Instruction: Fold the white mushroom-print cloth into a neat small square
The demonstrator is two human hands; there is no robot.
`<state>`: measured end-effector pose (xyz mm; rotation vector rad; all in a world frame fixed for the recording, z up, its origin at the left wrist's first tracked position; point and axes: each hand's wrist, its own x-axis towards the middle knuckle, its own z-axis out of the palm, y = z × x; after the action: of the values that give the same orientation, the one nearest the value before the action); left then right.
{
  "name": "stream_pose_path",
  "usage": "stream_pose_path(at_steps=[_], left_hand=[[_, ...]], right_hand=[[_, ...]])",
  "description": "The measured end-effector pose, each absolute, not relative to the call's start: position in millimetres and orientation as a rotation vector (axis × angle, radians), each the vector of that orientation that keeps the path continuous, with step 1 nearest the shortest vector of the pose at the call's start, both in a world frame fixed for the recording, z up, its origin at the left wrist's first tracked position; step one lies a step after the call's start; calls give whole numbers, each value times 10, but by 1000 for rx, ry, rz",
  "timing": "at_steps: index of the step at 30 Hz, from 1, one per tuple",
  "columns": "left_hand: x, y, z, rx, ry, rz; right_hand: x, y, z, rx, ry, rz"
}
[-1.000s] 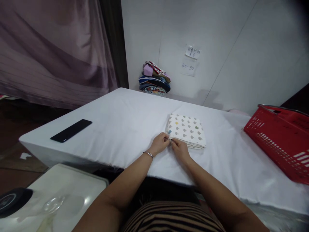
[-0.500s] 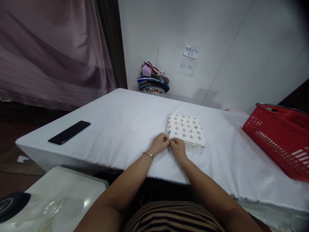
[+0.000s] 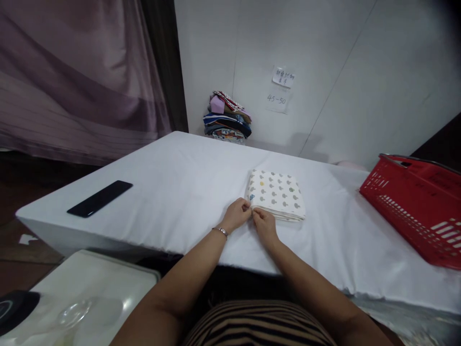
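Observation:
A folded white cloth (image 3: 276, 190), printed with grey tree-like shapes and a few coloured figures, lies flat on the white-covered table (image 3: 201, 178). At its near left corner my left hand (image 3: 237, 214) is closed, with thumb and fingers pinching the edge. Just to the right, my right hand (image 3: 264, 226) also pinches the layered front edge close to that same corner. The fingertips of both hands nearly touch. Exactly which layers they hold is too small to make out.
A red plastic basket (image 3: 414, 206) stands at the table's right. To the left lies a black flat device (image 3: 101, 198). A pile of folded fabrics (image 3: 227, 117) sits behind the far edge, by the wall with paper notes (image 3: 277, 100). A pale lidded box (image 3: 97, 288) is at lower left.
My right hand has shifted slightly left and down along the cloth's corner; my left hand stays at it. The whole view has drifted a little. The cloth remains in place.

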<state>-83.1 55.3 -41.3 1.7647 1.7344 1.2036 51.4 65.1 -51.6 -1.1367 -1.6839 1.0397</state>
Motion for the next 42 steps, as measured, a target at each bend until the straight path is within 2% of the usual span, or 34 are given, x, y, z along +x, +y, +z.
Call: stream_pose_path(at_steps=[6, 14, 21, 26, 31, 36, 42], left_hand=[[-854, 552, -423, 1767, 1624, 1222], [-864, 571, -480, 1809, 1618, 1238], [-859, 579, -495, 1824, 1642, 1203], [-832, 573, -476, 1849, 1716, 1181], [-809, 561, -441, 1846, 1758, 1171], [-802, 545, -423, 1831, 1776, 1151], [-792, 534, -411, 1820, 1804, 1145]], right_hand=[[548, 575, -491, -1142, -1632, 1196], [666, 679, -315, -1087, -1265, 1794], [726, 623, -257, -1151, -1363, 1835], [770, 625, -303, -1245, -1761, 1494], [936, 679, -346, -1387, -1869, 1251], [1151, 701, -297, -1413, -2103, 556], [1123, 779, -230, -1261, -2359, -90]])
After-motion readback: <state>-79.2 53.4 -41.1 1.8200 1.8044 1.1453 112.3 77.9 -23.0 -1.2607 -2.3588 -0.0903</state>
